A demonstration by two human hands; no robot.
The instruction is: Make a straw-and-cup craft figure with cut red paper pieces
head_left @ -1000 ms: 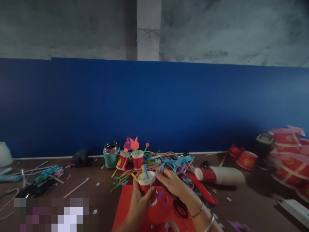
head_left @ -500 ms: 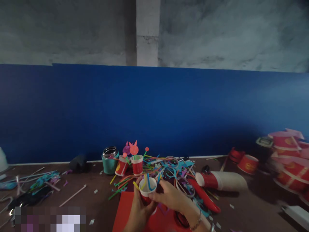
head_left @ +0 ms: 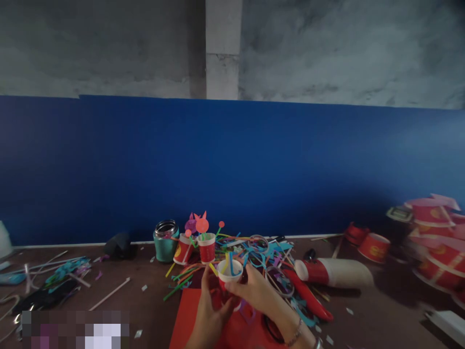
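Cup (head_left: 231,278), red with white rim, held roughly upright over red sheet (head_left: 187,315) on worktop (head_left: 156,312). Left hand (head_left: 212,310) gripping it, fingers curled round the left side, thumb low in front. Right hand (head_left: 250,291) gripping it too, thumb on the front just under the rim, fingers at the right side; fingertips partly hidden behind. Yellow straw (head_left: 225,263) and blue straw (head_left: 231,264) stick up inside the cup; a bent yellow end shows outside its left wall, a blue end outside its right, near the right hand.

Beyond the cup, slightly left: standing cup (head_left: 207,251) with orange paper face (head_left: 202,224), pointed ears, green straw arms. Left of that, leaning cup (head_left: 182,252), purple paper face (head_left: 190,225) behind, then teal jar (head_left: 165,246), lid off. Straw and paper pile (head_left: 250,249) just beyond the cup, spreading right. Purple cutout (head_left: 248,312) near the cup, lower right, on the sheet; black loop, partly hidden, beside it. Right of the cup: long red item (head_left: 308,296), then red-and-white roll (head_left: 334,272) on its side. Far right: stacked red tubs (head_left: 438,237), blurred.
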